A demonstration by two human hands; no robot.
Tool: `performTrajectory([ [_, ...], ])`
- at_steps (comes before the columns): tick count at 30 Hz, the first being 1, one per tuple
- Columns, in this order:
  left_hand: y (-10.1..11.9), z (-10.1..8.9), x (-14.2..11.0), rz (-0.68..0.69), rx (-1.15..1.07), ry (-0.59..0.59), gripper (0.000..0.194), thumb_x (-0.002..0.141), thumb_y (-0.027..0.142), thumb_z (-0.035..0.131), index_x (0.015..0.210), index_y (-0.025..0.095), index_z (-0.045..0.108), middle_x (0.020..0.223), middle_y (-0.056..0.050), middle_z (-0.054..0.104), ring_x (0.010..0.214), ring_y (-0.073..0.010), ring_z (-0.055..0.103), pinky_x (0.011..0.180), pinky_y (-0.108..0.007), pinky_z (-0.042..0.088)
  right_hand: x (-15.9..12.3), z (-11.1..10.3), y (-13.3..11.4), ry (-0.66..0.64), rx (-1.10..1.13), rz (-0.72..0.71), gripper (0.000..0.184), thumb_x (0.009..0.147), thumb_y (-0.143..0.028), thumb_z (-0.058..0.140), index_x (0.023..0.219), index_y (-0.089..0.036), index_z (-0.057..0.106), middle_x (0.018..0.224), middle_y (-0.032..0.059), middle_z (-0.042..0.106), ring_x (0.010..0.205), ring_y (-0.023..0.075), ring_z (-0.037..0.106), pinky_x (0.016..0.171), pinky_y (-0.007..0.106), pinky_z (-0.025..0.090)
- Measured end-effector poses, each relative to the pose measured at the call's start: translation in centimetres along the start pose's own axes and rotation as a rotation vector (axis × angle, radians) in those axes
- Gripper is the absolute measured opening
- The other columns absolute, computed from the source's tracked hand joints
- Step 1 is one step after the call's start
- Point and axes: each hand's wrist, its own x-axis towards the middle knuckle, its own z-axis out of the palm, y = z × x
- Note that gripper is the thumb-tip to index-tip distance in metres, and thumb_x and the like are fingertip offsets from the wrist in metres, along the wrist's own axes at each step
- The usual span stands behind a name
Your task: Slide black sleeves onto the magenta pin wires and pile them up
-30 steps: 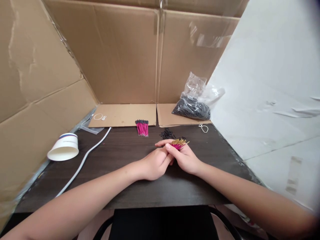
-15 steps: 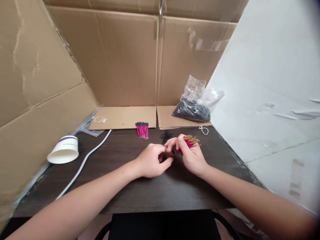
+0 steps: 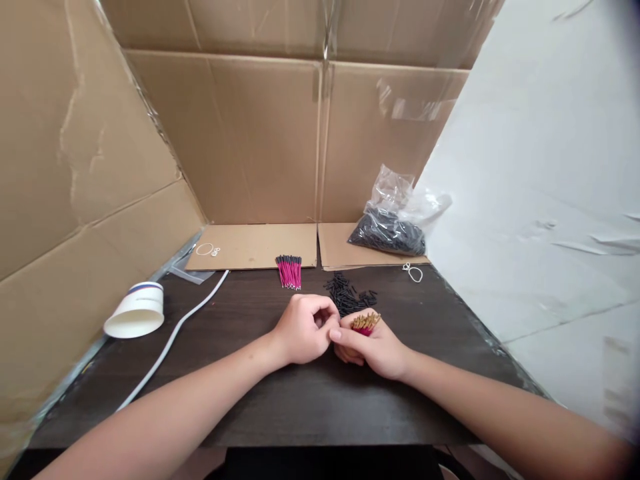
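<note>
My right hand (image 3: 373,343) is closed around a bundle of magenta wires (image 3: 366,325) whose gold-coloured ends stick up above the fingers. Thumb and forefinger of my left hand (image 3: 311,328) are pinched together, meeting my right fingertips; whatever is between them is too small or hidden to name. Just beyond the hands lies a loose pile of short black sleeves (image 3: 345,293). Farther back, a neat row of magenta wires with black-sleeved ends (image 3: 289,272) rests beside the cardboard's edge.
A clear plastic bag of black pieces (image 3: 389,230) stands on the cardboard sheet (image 3: 255,240) at the back right. To the left are a paper cup (image 3: 135,311) on its side and a white cable (image 3: 173,337). White elastic loops (image 3: 414,273) lie at the right.
My right hand has drawn back toward me and turned, so the wire bundle's gold ends now point upward. Both hands' fingertips have met, and more of the black pile shows.
</note>
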Motion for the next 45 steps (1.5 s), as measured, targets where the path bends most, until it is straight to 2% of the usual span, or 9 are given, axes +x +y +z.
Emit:
performTrajectory([
  [4,-0.4,0.1,0.0,-0.009,-0.013,-0.009,0.011,0.084,0.018,0.067,0.075,0.014,0.072,0.069,-0.002,0.068,0.061,-0.0102,0.053,0.060,-0.024,0.040,0.1,-0.4,0.4,-0.026,-0.097,0.024,0.060,0.097,-0.051,0.082,0.058,-0.017,0.053,0.050,-0.0006,0.050,0.049,0.0107,0.045,0.053,0.028,0.035],
  [7,-0.5,0.1,0.0,-0.019,-0.014,-0.006,0.011,0.085,0.018,0.067,0.076,0.014,0.073,0.070,-0.002,0.069,0.061,-0.0101,0.053,0.060,-0.024,0.040,0.1,-0.4,0.6,-0.003,-0.104,0.025,0.061,0.096,-0.053,0.082,0.059,-0.017,0.051,0.050,-0.0013,0.049,0.049,0.0100,0.043,0.054,0.027,0.034],
  [13,-0.1,0.1,0.1,-0.027,0.021,-0.017,0.015,0.088,0.021,0.067,0.076,0.014,0.073,0.069,-0.002,0.069,0.061,-0.0102,0.054,0.062,-0.024,0.041,-0.4,-0.6,-0.1,0.076,-0.158,-0.030,0.061,0.090,-0.047,0.089,0.058,-0.016,0.046,0.053,-0.0018,0.046,0.052,0.0076,0.034,0.050,0.026,0.022],
  [18,-0.1,0.2,0.2,-0.040,0.067,0.021,0.015,0.089,0.020,0.067,0.076,0.015,0.073,0.071,-0.002,0.070,0.063,-0.0109,0.056,0.064,-0.025,0.042,-0.4,-0.5,-0.1,-0.024,-0.243,-0.061,0.060,0.083,-0.039,0.095,0.060,-0.017,0.043,0.053,-0.0062,0.033,0.052,0.0060,0.025,0.050,0.025,0.017],
  [21,-0.2,0.2,0.3,-0.057,0.083,0.035,0.014,0.089,0.021,0.067,0.078,0.016,0.074,0.071,-0.002,0.070,0.063,-0.0107,0.056,0.064,-0.025,0.042,-0.4,-0.2,0.1,-0.055,-0.261,-0.052,0.055,0.083,-0.035,0.094,0.063,-0.016,0.047,0.053,-0.0068,0.034,0.051,0.0055,0.025,0.049,0.025,0.017],
  [30,-0.6,0.6,0.2,-0.061,0.122,-0.001,0.013,0.088,0.021,0.066,0.079,0.016,0.074,0.072,-0.001,0.070,0.064,-0.0104,0.057,0.067,-0.026,0.042,-0.5,-0.5,-0.1,-0.067,-0.257,-0.100,0.062,0.086,-0.033,0.092,0.060,-0.017,0.038,0.053,-0.0068,0.030,0.052,0.0056,0.023,0.051,0.027,0.016],
  [37,-0.7,0.6,0.2,-0.025,0.164,0.031,0.012,0.091,0.022,0.066,0.085,0.017,0.074,0.075,-0.001,0.068,0.067,-0.0109,0.056,0.069,-0.027,0.042,0.6,-2.3,-0.3,-0.177,-0.272,-0.130,0.066,0.089,-0.040,0.088,0.055,-0.017,0.037,0.054,-0.0047,0.033,0.053,0.0067,0.024,0.053,0.028,0.018],
  [42,-1.1,0.7,0.3,0.029,0.151,0.065,0.009,0.091,0.018,0.063,0.092,0.017,0.072,0.080,-0.001,0.068,0.068,-0.0105,0.055,0.069,-0.026,0.044,0.8,-3.9,-1.6,-0.028,-0.390,-0.156,0.065,0.093,-0.046,0.083,0.056,-0.018,0.037,0.054,-0.0047,0.030,0.053,0.0079,0.024,0.053,0.028,0.019],
  [45,-1.4,0.7,0.4,0.027,0.154,0.075,0.010,0.090,0.015,0.062,0.094,0.017,0.071,0.083,-0.001,0.069,0.069,-0.0107,0.056,0.069,-0.027,0.045,0.3,-3.6,-3.1,0.020,-0.704,-0.139,0.060,0.098,-0.043,0.075,0.059,-0.018,0.037,0.056,-0.0055,0.026,0.054,0.0079,0.021,0.053,0.027,0.020],
])
